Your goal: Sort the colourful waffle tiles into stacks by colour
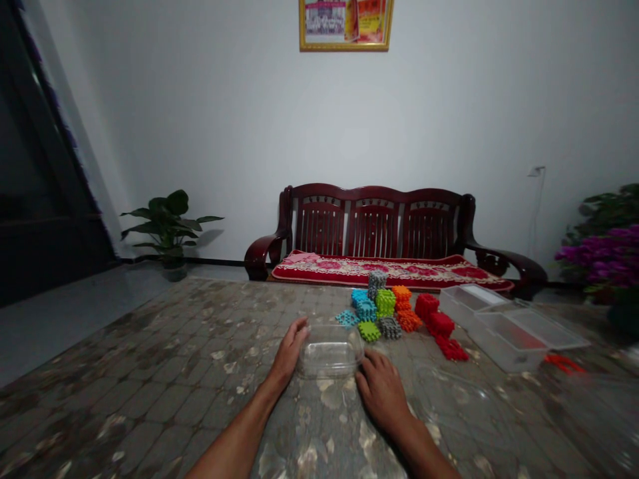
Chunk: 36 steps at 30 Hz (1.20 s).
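A small clear plastic box (330,350) lies on the patterned table (174,372) in front of me. My left hand (288,354) rests against its left side, fingers curled along the wall. At the box's near right corner my right hand (382,389) lies palm down on the table, its fingers loosely together and touching the box. Just beyond the box stands a pile of bristly plastic blocks: blue (363,304), green (385,303), grey (378,280), orange (405,313) and red (435,318).
Two larger clear containers (504,327) sit at the right, a red object (563,362) beside them. A clear lid (449,392) lies right of my right hand. Beyond the table are a wooden bench (379,233), a potted plant (170,229) and purple flowers (609,256).
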{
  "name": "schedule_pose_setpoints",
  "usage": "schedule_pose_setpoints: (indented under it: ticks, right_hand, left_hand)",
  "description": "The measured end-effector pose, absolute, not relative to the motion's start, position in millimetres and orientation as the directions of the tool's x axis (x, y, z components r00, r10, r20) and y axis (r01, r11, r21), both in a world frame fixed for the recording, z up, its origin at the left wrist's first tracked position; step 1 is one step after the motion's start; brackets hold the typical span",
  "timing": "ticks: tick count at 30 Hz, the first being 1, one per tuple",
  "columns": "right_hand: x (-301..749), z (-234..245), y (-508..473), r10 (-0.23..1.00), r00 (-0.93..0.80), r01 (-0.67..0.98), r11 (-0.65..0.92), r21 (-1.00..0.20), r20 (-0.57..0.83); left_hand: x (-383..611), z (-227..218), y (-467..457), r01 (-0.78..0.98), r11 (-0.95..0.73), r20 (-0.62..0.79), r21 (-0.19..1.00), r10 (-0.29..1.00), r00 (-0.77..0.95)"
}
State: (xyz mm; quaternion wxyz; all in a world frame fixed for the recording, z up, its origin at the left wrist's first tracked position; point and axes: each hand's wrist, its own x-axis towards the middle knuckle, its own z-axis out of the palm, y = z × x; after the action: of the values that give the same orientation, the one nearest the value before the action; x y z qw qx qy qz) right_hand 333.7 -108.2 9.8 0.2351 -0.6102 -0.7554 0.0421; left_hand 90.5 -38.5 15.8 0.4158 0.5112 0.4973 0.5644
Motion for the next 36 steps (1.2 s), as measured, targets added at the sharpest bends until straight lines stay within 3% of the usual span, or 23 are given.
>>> schedule_pose_setpoints:
  ticks: [11, 17, 28, 36]
  right_hand:
    - [335.4, 8.5, -108.2, 0.942, -0.142, 0.894, 0.254, -0.37, 0.303]
    - [336.4, 9.8, -109.7, 0.944, -0.156, 0.89, 0.262, -0.374, 0.29]
    - [336.7, 10.5, -111.7, 0.94, -0.188, 0.88, 0.29, -0.376, 0.285]
    - [335.5, 10.0, -111.7, 0.945, -0.166, 0.884, 0.27, -0.381, 0.282]
  left_hand:
    - [87.4, 7.5, -50.2, 0.301, -0.428, 0.423, 0.852, 0.902, 0.085]
    - [85.1, 14.0, -60.8, 0.405, -0.422, 0.377, 0.811, 0.907, 0.191]
    - [83.0, 15.1, -65.6, 0.454, -0.382, 0.324, 0.805, 0.924, 0.204]
    - [80.7, 7.3, -60.6, 0.454, -0.428, 0.376, 0.781, 0.904, 0.205]
